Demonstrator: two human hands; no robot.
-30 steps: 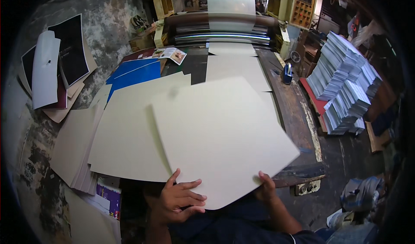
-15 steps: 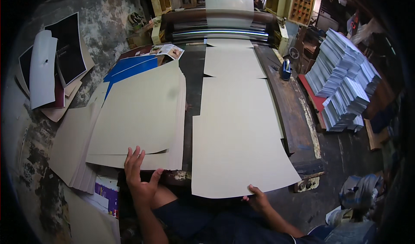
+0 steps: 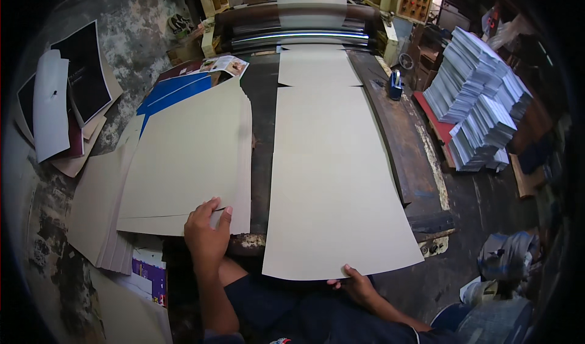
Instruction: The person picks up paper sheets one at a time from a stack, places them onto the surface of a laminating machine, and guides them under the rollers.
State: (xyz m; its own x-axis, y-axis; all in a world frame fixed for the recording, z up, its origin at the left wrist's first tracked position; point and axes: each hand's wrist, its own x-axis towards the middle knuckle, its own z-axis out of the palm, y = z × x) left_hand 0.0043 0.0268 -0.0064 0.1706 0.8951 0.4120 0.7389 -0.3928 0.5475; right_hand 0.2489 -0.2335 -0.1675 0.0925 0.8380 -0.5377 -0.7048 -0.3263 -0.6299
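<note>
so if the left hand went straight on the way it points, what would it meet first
The left hand would most likely meet the top sheet of the pale stack first, near its front edge; the fingertips seem right at it, though touching or just above is unclear.

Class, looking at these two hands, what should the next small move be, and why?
Probably the left hand should lift the near edge of the top sheet on the stack: it sits at that edge, while the right hand holds the other sheet by its near edge, which overhangs the table.
</note>
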